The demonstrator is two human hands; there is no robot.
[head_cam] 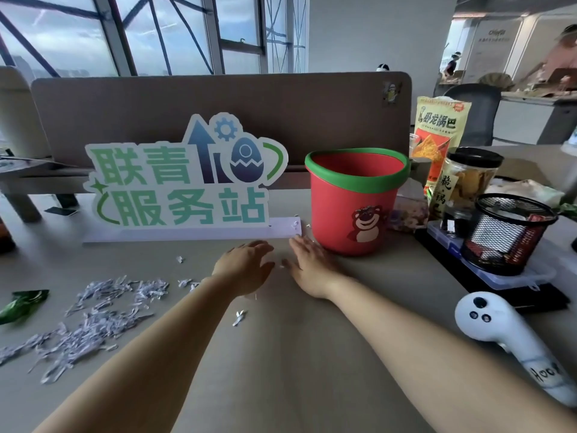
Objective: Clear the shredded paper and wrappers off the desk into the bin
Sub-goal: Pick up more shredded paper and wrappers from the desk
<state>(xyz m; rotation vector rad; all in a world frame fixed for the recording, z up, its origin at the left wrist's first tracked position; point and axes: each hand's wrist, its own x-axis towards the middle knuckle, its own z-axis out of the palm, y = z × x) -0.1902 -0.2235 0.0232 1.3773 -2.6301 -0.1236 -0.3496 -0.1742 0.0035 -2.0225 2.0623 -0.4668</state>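
Note:
A red bin (356, 204) with a green rim and a bear picture stands upright on the desk. Both my hands lie close together on the desk just left of its base. My left hand (246, 265) has its fingers slightly bent toward the right hand. Palm down, my right hand (309, 260) has straight fingers that point at the sign's base. Tiny paper bits lie between and around them. A large spread of shredded paper (93, 317) covers the desk at the left. A green wrapper (22, 304) lies at the far left edge.
A green and white sign (184, 179) on a white base stands behind my hands. Right of the bin are snack bags (440, 142), a jar (468, 179), a black mesh holder (512, 232) on a plastic box, and a white controller (487, 320).

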